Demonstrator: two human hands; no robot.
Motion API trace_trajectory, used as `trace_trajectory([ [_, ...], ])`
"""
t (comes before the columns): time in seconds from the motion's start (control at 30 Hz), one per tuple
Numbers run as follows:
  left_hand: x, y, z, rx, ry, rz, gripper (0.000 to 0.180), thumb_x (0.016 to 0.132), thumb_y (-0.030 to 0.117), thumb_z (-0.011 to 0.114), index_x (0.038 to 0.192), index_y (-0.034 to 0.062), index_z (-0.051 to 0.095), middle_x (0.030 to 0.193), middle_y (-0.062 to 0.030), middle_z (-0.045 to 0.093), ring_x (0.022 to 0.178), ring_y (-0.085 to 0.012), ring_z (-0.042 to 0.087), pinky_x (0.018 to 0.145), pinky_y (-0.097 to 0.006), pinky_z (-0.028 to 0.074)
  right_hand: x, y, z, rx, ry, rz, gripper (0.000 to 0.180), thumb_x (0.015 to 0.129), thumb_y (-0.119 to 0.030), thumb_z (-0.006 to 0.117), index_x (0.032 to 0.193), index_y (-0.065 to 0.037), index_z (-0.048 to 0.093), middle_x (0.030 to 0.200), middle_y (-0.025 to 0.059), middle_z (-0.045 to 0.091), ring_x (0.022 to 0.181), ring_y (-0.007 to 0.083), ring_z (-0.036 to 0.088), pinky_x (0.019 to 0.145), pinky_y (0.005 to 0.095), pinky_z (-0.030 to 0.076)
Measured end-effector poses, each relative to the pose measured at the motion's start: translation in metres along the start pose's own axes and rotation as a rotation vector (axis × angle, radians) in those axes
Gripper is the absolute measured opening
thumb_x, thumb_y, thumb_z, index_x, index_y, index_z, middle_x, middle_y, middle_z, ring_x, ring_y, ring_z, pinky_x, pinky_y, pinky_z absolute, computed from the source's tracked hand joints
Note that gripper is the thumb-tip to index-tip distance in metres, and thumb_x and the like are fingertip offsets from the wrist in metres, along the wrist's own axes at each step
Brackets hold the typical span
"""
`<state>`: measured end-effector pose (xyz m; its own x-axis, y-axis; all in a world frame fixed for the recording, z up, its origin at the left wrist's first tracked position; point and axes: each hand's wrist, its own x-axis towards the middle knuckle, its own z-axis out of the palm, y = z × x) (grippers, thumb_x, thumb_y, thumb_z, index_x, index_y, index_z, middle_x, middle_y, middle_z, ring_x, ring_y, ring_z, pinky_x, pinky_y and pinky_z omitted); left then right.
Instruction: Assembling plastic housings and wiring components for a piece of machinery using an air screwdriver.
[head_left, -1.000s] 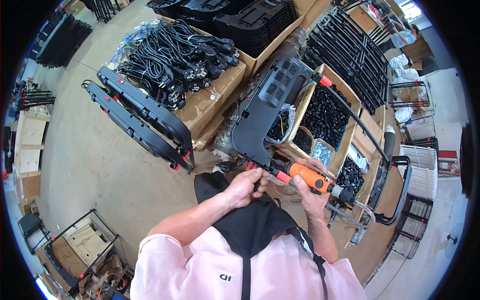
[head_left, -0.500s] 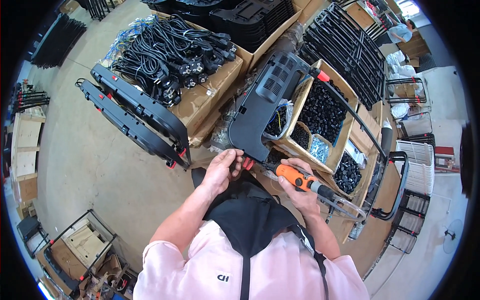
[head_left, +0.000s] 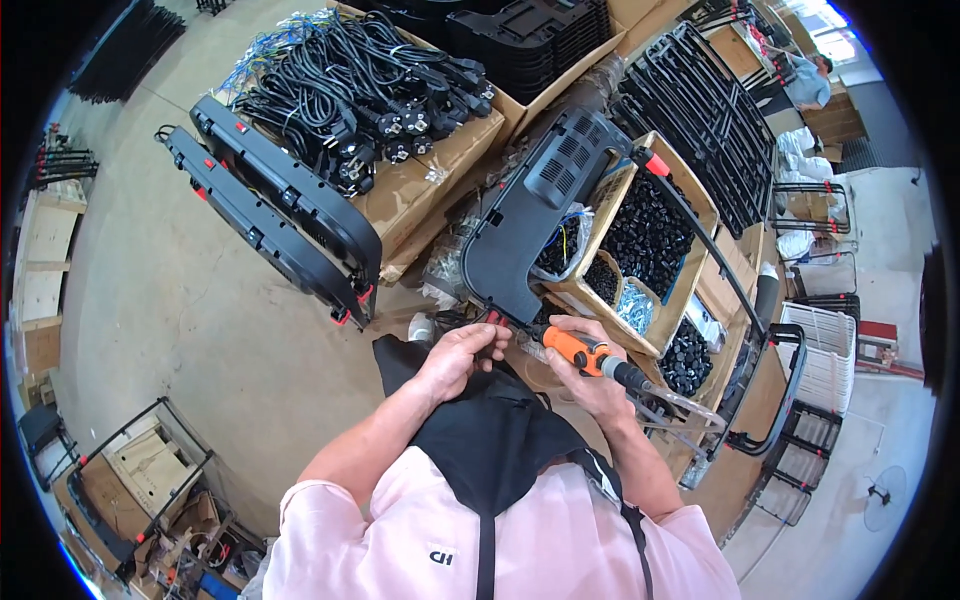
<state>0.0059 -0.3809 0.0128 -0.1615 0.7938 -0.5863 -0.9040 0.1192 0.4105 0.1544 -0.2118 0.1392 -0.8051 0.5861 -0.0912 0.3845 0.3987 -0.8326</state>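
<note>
My right hand [head_left: 595, 392] is wrapped round an orange and black power screwdriver [head_left: 574, 350], whose black nose points up-left at the near end of a black plastic housing [head_left: 503, 250]. This housing is bent, with a vented raised cover at its far end. At its near corner is a red plastic piece [head_left: 496, 318]. Just below that piece, the thumb and fingers of my left hand [head_left: 460, 360] are pinched together. Whatever they hold is hidden. The tip of the screwdriver is hard to make out against the dark parts.
Right of the housing, wooden bins [head_left: 592, 290] hold black caps and small screws. A black bar [head_left: 705, 235] crosses them. Two more black housings [head_left: 285, 215] stand at left, beside a cardboard box [head_left: 405, 205] piled with plugged power cords [head_left: 370, 90]. A person [head_left: 808, 82] is far right.
My left hand has shifted right and slightly down, from the housing's edge to just under the red piece. The screwdriver has moved slightly left. The whole view has shifted a little.
</note>
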Motion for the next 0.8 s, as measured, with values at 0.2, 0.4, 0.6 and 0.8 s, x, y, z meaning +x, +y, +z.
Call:
trace_trajectory([
  [0.2,0.000,-0.015,0.000,0.107,-0.074,0.049,0.032,0.115,0.029,0.053,0.126,0.0030,0.069,0.094,-0.0015,0.069,0.081,-0.0105,0.065,0.068,-0.026,0.052,0.001,0.003,0.000,-0.005,-0.004,-0.062,0.040,0.087,-0.010,0.082,0.124,-0.004,0.067,0.118,0.0124,0.077,0.101,0.0223,0.076,0.091,0.0352,0.060],
  [0.4,-0.002,-0.013,0.013,0.050,-0.032,-0.011,0.034,0.115,0.029,0.052,0.129,0.0024,0.067,0.097,-0.0030,0.070,0.081,-0.0113,0.064,0.069,-0.025,0.051,0.001,0.003,0.001,0.009,-0.006,-0.068,0.039,0.088,-0.010,0.081,0.124,-0.004,0.068,0.110,0.0117,0.078,0.097,0.0217,0.076,0.089,0.0352,0.060],
  [0.6,0.009,-0.022,0.002,0.103,-0.077,-0.008,0.028,0.113,0.022,0.056,0.126,0.0026,0.071,0.098,0.0002,0.071,0.077,-0.0081,0.061,0.066,-0.024,0.050,-0.001,0.005,0.003,0.026,0.014,-0.057,0.039,0.088,-0.010,0.081,0.124,-0.004,0.068,0.104,0.0109,0.079,0.096,0.0215,0.076,0.087,0.0344,0.060],
  [0.8,0.009,-0.022,0.010,-0.047,0.015,-0.084,0.025,0.112,0.020,0.058,0.124,0.0041,0.072,0.095,0.0001,0.073,0.073,-0.0084,0.062,0.063,-0.024,0.053,0.001,0.001,0.004,-0.018,-0.018,-0.064,0.041,0.088,-0.011,0.082,0.126,-0.004,0.068,0.111,0.0119,0.078,0.098,0.0223,0.076,0.089,0.0346,0.060],
])
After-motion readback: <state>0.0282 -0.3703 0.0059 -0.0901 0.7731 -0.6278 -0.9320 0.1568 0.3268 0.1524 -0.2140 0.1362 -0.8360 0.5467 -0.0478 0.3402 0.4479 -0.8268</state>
